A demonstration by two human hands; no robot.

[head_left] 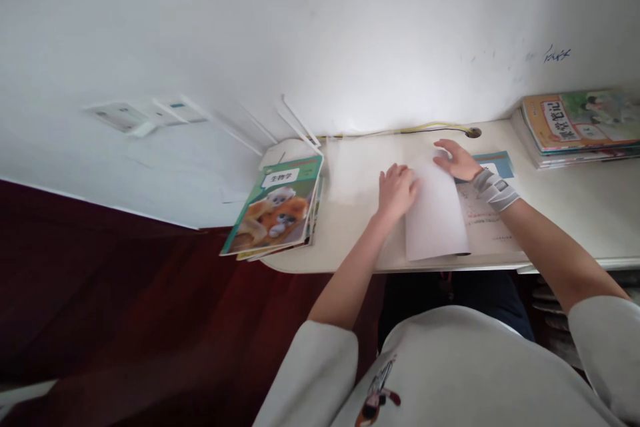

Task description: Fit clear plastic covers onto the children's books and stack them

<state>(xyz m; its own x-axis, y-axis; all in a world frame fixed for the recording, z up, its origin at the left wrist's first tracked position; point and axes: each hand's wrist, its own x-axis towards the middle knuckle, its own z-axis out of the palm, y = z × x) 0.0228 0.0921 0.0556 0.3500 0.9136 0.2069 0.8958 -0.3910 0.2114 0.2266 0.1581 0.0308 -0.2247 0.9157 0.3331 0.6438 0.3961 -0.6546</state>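
Observation:
A book lies on the white desk in front of me, with a blank white page [434, 213] curled up across it. Under the raised page, a printed page [487, 230] with red and black text shows on the right. My left hand [397, 190] rests at the left edge of the white page, its fingers stretched out and slightly blurred. At the page's upper right edge is my right hand [457, 160], thumb and fingers apart, with a grey wrist strap [497, 188] behind it. Part of a blue cover [497, 163] shows beyond that wrist.
A stack of textbooks [273, 207], a monkey on the top cover, stands at the desk's left end. More books [583, 123] are piled at the back right. A yellow cable [425, 127] runs along the wall to a desk hole [473, 133]. Wall sockets [117, 117] are at left.

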